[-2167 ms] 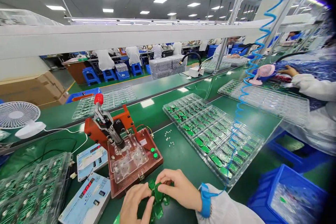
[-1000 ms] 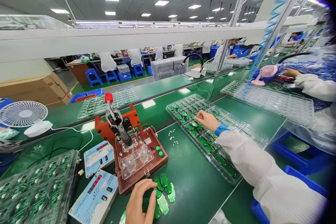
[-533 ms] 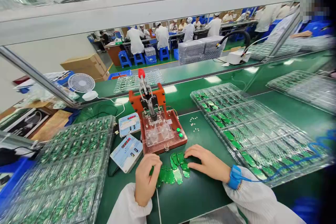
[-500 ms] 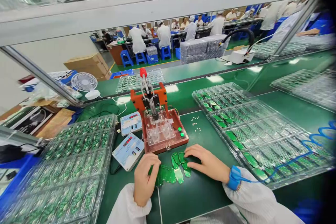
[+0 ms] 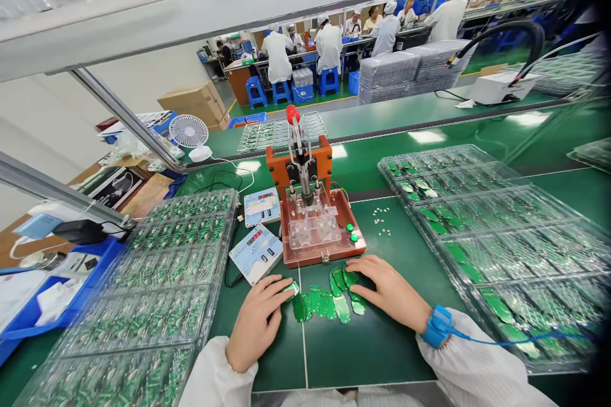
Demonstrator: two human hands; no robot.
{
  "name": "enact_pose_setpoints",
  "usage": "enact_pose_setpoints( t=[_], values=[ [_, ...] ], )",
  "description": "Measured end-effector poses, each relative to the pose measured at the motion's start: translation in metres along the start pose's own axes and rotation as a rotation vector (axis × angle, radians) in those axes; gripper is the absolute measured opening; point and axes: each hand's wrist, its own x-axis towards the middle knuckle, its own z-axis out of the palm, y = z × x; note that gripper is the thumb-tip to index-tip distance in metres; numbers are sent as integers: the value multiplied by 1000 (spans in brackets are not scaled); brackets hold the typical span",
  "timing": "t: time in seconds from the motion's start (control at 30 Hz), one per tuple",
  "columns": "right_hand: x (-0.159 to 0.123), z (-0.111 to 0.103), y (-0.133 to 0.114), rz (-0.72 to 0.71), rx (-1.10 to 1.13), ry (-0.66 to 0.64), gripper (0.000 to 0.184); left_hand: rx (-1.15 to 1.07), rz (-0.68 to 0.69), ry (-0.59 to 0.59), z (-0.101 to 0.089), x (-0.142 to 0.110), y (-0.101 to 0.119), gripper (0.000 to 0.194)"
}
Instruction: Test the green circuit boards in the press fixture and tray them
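Several green circuit boards (image 5: 321, 302) lie in an overlapping row on the green worktop in front of the press. At the row's left end my left hand (image 5: 255, 321) rests palm down, fingers stretched and thumb apart, its fingertips over a circuit board (image 5: 292, 290). My right hand (image 5: 389, 289), wearing a blue wrist strap (image 5: 438, 327), has its fingers spread. Its fingertips touch the upper right boards (image 5: 351, 278) of the group. Just behind stands the small orange and red-brown press (image 5: 305, 203) with a red-tipped lever and a clear fixture.
Left of me lies a clear tray of boards (image 5: 157, 273); a partly filled tray (image 5: 501, 248) is on the right. Two control boxes (image 5: 256, 253) sit beside the press. Small white pieces (image 5: 380, 219) are scattered to its right. A blue cord (image 5: 515, 341) runs from my wrist.
The view has swung left, so the bench appears farther right. My left hand has shifted left relative to the boards, its fingers now flatter. My right hand stays by the right-hand boards.
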Motion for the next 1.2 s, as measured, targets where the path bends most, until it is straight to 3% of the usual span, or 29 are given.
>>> enact_pose_setpoints(
  t=[0.1,0.3,0.5,0.7,0.9,1.03,1.2],
  values=[
    [1,-2,0,-5,6,-4,26,31,35,-105,-4,6,-1,51],
    [1,-30,-20,-14,115,-53,30,6,-22,-235,-10,11,-4,30],
    [47,-52,-33,-181,8,160,24,-21,-118,-290,-7,11,-6,20],
    [97,-48,-30,-288,-65,159,20,-64,-137,-166,-11,13,-6,23],
    [102,-44,-26,-317,-88,147,23,-95,-144,6,-36,21,-3,17],
    [101,-44,-25,-312,-99,140,23,-99,-105,97,-44,56,1,15],
    [101,-44,-26,-308,-110,135,21,-84,-57,114,-34,108,-4,15]
  ],
)
